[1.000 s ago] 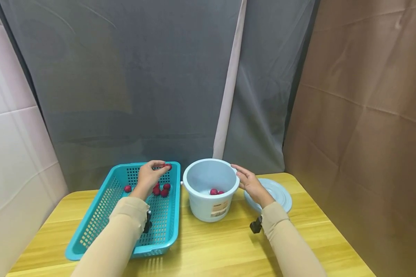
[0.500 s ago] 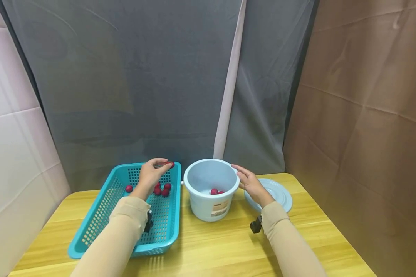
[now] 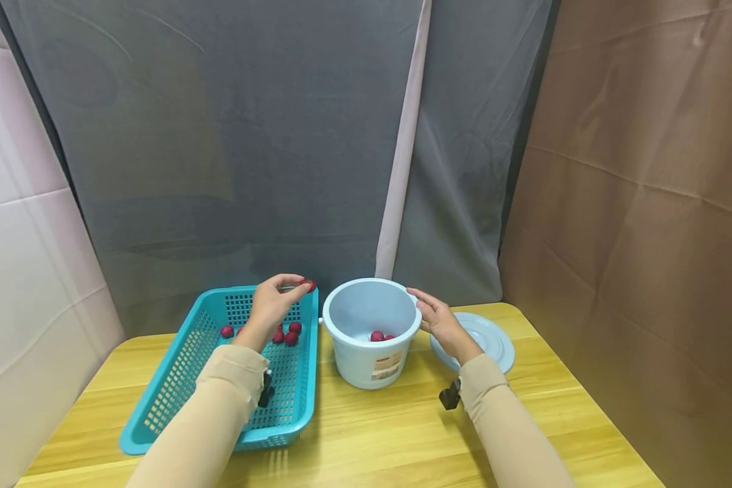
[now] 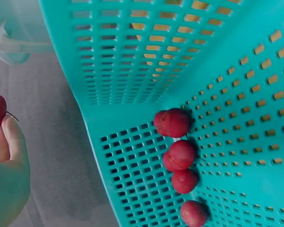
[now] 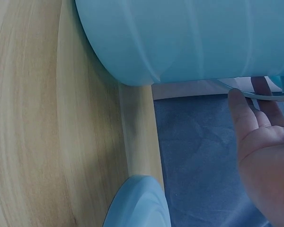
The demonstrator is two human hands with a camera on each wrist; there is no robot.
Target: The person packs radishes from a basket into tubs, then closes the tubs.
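Wooden table (image 3: 372, 434), left hand (image 3: 271, 306) pinching red fruit (image 3: 309, 285) above basket (image 3: 177, 379), right hand (image 3: 442, 322) relaxed.

Both arms wear long, close-fitting sleeves of plain beige knit fabric, without print, seam trim or buttons. The left beige sleeve (image 3: 210, 413) runs from the lower edge of the head view up to a snug cuff at the wrist; the right beige sleeve (image 3: 503, 423) is the same cloth and cut, and also ends in a snug cuff. A small black camera mount (image 3: 267, 392) sits under the left cuff, and a matching small black block-shaped mount (image 3: 449, 396) hangs below the right cuff. The left hand (image 3: 271, 306) and right hand (image 3: 442, 322) are bare, with no gloves, rings or watch showing. The fingers (image 5: 241, 116) have short, plain nails.
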